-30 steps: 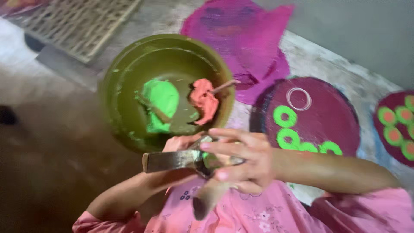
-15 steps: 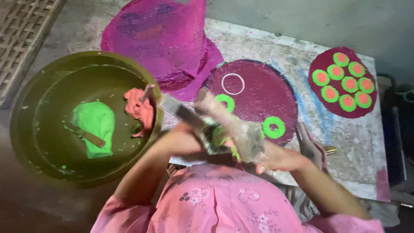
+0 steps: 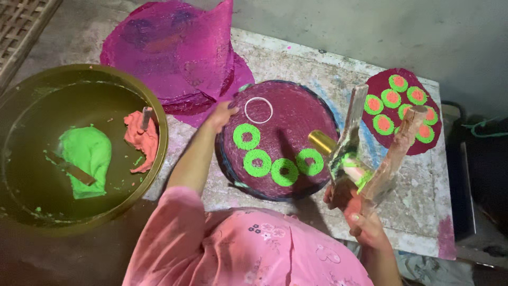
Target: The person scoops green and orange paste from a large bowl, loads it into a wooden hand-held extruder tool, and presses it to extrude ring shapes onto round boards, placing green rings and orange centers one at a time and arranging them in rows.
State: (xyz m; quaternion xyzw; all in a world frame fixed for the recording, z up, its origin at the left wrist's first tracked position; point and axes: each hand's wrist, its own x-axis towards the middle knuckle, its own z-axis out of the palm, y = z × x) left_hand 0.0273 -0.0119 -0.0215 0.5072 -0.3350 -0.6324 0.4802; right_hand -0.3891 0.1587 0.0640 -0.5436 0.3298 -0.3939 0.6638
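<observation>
A: Right hand (image 3: pixel 360 209) is wrapped around the bottom of a two-handled press (image 3: pixel 365 153), fingers closed on its base. Both wooden handles splay upward above the fingers, and the brass nozzle (image 3: pixel 321 142) sticks out toward the round mat (image 3: pixel 280 140).

B: How does it handle?

A: I'd say rigid and top-heavy, and it's smeared with green paste, so likely slick. Best taken low, near the hinge, where the fingers sit now.

B: Left hand?

A: Left hand (image 3: pixel 222 114) lies on the mat's far-left edge, fingers loosely curled at the rim. Can't tell if it's pinching or just pressing; the view is soft there. The mat looks thin, woven and floppy, so slide it rather than lift it.

B: What's on it?

A: Four green paste rings (image 3: pixel 257 162) just right of the left fingers, plus a white hoop (image 3: pixel 259 110). The rings look wet and fragile. The green dough (image 3: pixel 87 153) sits in the bowl (image 3: pixel 159 122), well left.
</observation>
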